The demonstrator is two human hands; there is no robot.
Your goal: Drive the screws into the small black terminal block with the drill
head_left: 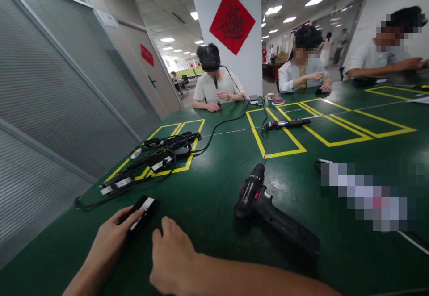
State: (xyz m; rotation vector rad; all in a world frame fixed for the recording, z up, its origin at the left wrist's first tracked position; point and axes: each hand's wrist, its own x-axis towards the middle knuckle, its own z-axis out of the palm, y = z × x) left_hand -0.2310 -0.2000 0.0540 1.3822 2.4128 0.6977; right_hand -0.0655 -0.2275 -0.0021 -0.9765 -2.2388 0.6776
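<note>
My left hand (112,231) grips a black rectangular block with a white label (145,211), thumb on top, just over the green table at the lower left. To its right is my right hand (172,253), apart from the block, with its fingers curled in. Whatever those fingers hold, if anything, is hidden. A black cordless drill (268,213) lies on its side to the right of my hands, its bit pointing away from me.
Black corded blocks with white labels (161,162) lie tangled inside yellow tape at the left. A dark rod-shaped tool (288,123) rests across further tape outlines. A blurred-out item (365,193) lies at right. Three people sit across the green table (214,180).
</note>
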